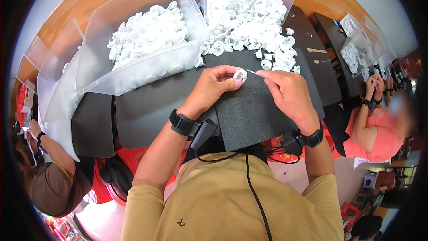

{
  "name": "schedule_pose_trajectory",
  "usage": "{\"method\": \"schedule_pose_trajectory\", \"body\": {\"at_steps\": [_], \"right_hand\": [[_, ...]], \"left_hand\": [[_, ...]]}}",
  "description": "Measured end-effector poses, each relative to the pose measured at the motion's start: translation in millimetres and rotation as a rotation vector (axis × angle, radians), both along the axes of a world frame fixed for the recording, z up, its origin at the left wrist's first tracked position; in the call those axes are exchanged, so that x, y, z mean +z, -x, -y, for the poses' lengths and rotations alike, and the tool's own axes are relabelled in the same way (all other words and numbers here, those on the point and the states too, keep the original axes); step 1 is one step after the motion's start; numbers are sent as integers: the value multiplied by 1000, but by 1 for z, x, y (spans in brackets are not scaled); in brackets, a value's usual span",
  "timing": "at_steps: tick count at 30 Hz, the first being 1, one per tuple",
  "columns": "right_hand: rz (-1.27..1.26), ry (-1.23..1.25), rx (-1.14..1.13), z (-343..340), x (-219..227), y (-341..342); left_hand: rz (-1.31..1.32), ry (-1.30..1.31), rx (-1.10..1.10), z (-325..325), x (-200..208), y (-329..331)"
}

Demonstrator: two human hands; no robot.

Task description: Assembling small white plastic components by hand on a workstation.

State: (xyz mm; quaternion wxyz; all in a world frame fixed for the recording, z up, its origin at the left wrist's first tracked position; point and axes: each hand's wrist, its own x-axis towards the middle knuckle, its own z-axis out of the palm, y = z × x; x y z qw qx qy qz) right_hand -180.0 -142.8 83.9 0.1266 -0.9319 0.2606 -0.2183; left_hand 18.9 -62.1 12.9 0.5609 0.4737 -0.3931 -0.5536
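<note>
Pinching one round white part (240, 75): left hand (216, 85). Facing it: right hand (287, 91), closed on a thin pale tool (252, 72), long axis pointing leftward, tip just beside the part's right rim. Below: dark mat (258, 120). Beyond: heaped white parts (245, 13).

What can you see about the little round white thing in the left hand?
The round white piece looks like smooth plastic, with a ring-like rim and a squarish detail inside; finer parts are too small to tell. The left hand pinches its edge between thumb and finger, its face turned toward the camera, above the dark mat. A thin pale tool points close to it.
</note>
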Motion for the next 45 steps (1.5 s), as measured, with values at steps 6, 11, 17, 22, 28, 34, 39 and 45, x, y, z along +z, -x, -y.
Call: {"method": "schedule_pose_trajectory", "body": {"at_steps": [6, 11, 17, 22, 28, 34, 39, 45], "right_hand": [[21, -22, -16, -5, -10, -1], [-30, 52, -23, -8, -10, -5], [-111, 106, -41, -11, -4, -6], [-150, 124, -59, -15, 3, -5], [-174, 130, -49, -15, -1, -7], [-252, 211, -21, -16, -2, -8], [-364, 325, 28, -21, 0, -11], [-331, 217, 23, -9, 19, -1]], "left_hand": [[-7, -23, 18, 3, -6, 0], [-4, 6, 47, 3, -6, 1], [13, -1, 45, 3, -5, 2], [14, 5, 45, 3, -5, 2], [13, 12, 41, 3, -8, 2], [15, -3, 28, 3, -9, 2], [38, -7, 24, 3, -9, 3], [46, -57, 4, 0, 3, 1]]}}
